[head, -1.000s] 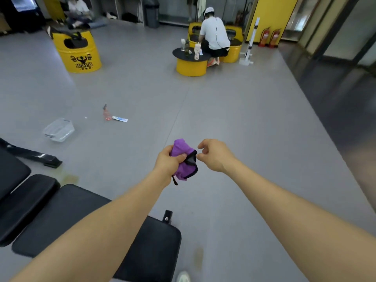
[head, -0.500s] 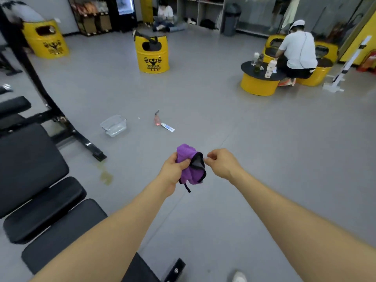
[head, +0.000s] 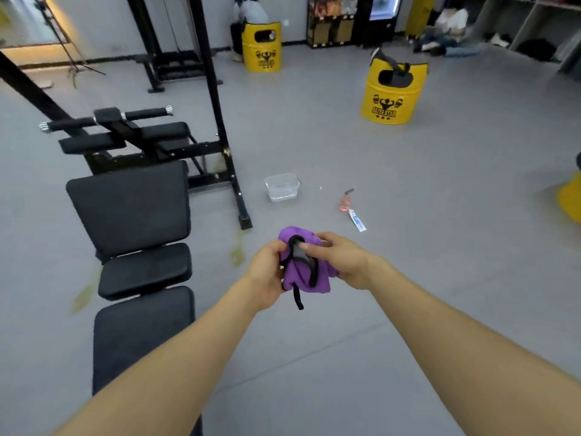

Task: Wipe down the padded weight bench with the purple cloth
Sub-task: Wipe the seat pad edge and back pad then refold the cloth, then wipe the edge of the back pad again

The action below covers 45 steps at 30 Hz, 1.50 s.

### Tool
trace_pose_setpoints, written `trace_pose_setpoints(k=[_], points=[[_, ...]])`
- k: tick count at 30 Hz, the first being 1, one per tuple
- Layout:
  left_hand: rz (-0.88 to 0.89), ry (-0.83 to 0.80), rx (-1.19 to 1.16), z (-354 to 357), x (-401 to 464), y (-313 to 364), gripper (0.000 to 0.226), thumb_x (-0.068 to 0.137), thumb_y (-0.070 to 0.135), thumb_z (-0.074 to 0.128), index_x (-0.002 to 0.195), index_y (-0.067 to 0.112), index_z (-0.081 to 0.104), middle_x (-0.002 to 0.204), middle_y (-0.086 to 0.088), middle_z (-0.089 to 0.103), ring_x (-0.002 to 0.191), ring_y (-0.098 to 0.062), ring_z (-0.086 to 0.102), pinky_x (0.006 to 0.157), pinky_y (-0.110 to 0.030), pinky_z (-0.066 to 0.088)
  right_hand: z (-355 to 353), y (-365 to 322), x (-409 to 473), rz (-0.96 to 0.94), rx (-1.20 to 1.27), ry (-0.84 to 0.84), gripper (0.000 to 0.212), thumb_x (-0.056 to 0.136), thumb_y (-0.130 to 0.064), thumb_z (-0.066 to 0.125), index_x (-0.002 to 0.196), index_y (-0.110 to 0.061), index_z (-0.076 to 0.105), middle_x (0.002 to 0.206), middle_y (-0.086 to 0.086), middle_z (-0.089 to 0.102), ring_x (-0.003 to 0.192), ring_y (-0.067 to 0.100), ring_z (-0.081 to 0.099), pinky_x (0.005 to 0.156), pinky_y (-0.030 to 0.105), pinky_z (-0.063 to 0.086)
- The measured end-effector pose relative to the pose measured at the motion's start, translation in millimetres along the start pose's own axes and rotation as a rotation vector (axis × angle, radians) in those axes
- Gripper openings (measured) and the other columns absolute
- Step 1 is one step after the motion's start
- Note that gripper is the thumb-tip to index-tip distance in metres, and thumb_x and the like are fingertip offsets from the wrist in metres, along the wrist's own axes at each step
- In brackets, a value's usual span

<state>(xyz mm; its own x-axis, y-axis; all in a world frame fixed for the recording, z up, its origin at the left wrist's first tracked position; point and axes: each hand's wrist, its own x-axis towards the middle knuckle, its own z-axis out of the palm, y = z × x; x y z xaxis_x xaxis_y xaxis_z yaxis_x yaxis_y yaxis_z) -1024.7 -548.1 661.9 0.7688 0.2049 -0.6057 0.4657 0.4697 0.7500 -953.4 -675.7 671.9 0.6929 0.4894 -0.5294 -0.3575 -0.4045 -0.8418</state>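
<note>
While the grey floor [head: 440,278] fills most of the view, the padded weight bench [head: 135,234] stands at the left, its black backrest raised and two flatter pads running toward the camera. Behind it rises a black metal rack [head: 217,121] with a padded roller bar across its frame. Farther back stand two yellow drums [head: 393,92] printed with a black logo, one near the far wall and one out on the open floor. Between rack and nearer drum, a clear plastic container [head: 282,187] sits on the floor, with a small pink spray bottle [head: 345,202] and a white tube [head: 357,221] lying just beside each other to its right.

Both bare forearms reach forward, to the right of the bench and clear of it. The purple cloth [head: 301,272], edged in black with a black loop hanging below, is bunched between the hands. The left hand [head: 267,275] grips its left side with curled fingers; the right hand [head: 342,262] pinches its upper edge, fingers [head: 306,246] narrow on the fabric.
</note>
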Motion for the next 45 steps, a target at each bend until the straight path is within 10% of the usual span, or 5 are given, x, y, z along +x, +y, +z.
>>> trace_pose_setpoints(k=[8, 13, 21, 30, 45], points=[[0.104, 0.137, -0.272, -63, 60, 52, 0.028, 0.090, 0.014, 0.037, 0.101, 0.008, 0.062, 0.089, -0.008, 0.062, 0.087, -0.023, 0.057, 0.081, -0.034, 0.048, 64, -69, 97, -0.057, -0.071, -0.230, 0.017, 0.080, -0.020, 0.074, 0.089, -0.020, 0.060, 0.087, 0.000, 0.067, 0.087, 0.021, 0.066, 0.077, 0.035, 0.055], [0.125, 0.172, -0.255, -109, 127, 105, 0.024, 0.091, 0.013, 0.040, 0.109, 0.010, 0.055, 0.095, -0.009, 0.055, 0.084, -0.021, 0.055, 0.072, -0.031, 0.042, 91, -121, 189, -0.140, -0.305, -0.138, 0.037, 0.079, -0.010, 0.072, 0.113, -0.014, 0.056, 0.097, 0.007, 0.062, 0.102, 0.030, 0.063, 0.088, 0.042, 0.054], [0.204, 0.595, 0.156, -213, 208, 178, 0.034, 0.095, 0.018, 0.047, 0.129, 0.015, 0.050, 0.127, -0.003, 0.054, 0.110, -0.016, 0.050, 0.096, -0.032, 0.042, 144, -190, 329, -0.199, -0.492, -0.106, 0.028, 0.078, -0.011, 0.070, 0.099, -0.017, 0.053, 0.095, 0.006, 0.059, 0.094, 0.027, 0.058, 0.087, 0.037, 0.050], [0.192, 0.909, 0.252, -312, 298, 233, 0.031, 0.095, 0.021, 0.051, 0.125, 0.012, 0.052, 0.111, -0.002, 0.056, 0.096, -0.013, 0.051, 0.084, -0.023, 0.038, 219, -246, 486, -0.281, -0.679, -0.247, 0.026, 0.082, -0.008, 0.066, 0.102, -0.008, 0.050, 0.098, 0.010, 0.058, 0.088, 0.026, 0.055, 0.073, 0.029, 0.040], [0.029, 1.090, 0.408, -491, 402, 272, 0.038, 0.093, 0.015, 0.051, 0.131, 0.013, 0.047, 0.132, -0.008, 0.047, 0.114, -0.023, 0.053, 0.093, -0.030, 0.042, 341, -290, 653, -0.482, -0.912, -0.293, 0.051, 0.087, -0.016, 0.064, 0.133, -0.023, 0.044, 0.124, 0.009, 0.047, 0.096, 0.023, 0.053, 0.076, 0.024, 0.040]])
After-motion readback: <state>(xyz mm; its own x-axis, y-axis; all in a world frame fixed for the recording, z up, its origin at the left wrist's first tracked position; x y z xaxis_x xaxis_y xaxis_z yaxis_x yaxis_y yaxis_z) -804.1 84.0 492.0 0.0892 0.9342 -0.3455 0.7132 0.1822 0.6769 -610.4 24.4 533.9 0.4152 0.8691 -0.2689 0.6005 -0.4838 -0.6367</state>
